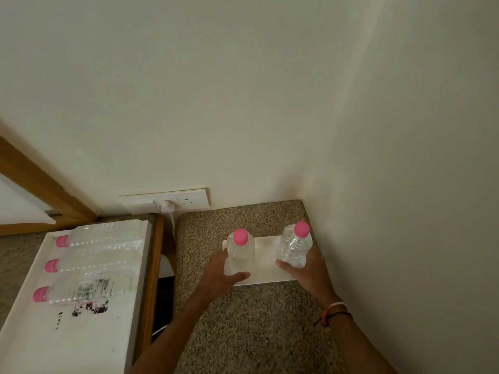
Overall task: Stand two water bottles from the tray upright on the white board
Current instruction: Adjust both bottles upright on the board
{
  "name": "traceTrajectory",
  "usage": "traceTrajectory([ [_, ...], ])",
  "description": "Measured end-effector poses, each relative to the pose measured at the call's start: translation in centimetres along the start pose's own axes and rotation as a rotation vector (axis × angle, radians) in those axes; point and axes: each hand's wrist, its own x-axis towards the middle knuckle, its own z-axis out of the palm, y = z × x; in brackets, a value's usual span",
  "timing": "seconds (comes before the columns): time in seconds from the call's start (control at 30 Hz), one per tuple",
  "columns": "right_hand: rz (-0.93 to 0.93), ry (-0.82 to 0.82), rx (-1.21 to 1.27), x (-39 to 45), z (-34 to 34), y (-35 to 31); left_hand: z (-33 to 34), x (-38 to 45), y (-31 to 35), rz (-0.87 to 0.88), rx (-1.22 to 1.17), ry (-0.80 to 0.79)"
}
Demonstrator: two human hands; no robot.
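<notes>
Gripping the lower body of a clear plastic water bottle with a pink cap (pixel 240 252), the left hand (pixel 220 276) has its fingers curled round the far side and its thumb pressed across the near side. The right hand (pixel 307 271) is wrapped the same way round the base of a second clear, ribbed, pink-capped bottle (pixel 294 248), with thin cord bracelets (pixel 334 313) on that wrist. Both bottles stand upright, well apart, at opposite ends of the flat white rectangular board (pixel 266 261); whether their bases are fully touching it cannot be told, as the hands cover them. The board lies on a speckled brown stone counter (pixel 243 319) tucked into a corner of the cream wall (pixel 243 103).

To the left, across a dark gap edged by a wooden strip (pixel 154 279), a long white tray (pixel 81 346) holds three more clear bottles with pink caps (pixel 91 265), lying on their sides in a row, caps pointing left. Dark smudges (pixel 89 310) mark the tray just below the nearest one. A white wall socket plate (pixel 194 201) with a white plug (pixel 168 205) sits on the wall behind the gap.
</notes>
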Motion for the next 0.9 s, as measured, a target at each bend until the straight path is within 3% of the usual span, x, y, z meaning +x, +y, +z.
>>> traceTrajectory([
  [0.2, -0.016, -0.055, 0.001, -0.6, 2.5, -1.0, -2.2, -1.7, -1.5, -0.049, 0.024, 0.012],
  [0.67, -0.071, -0.016, -0.104, -1.2, 5.0, -2.7, -2.0, -3.6, -2.1, -0.270, 0.107, 0.269],
  [0.9, -0.029, -0.052, -0.132, -0.8, 4.3, -2.7, -2.5, -3.6, -2.1, -0.252, 0.153, 0.246],
])
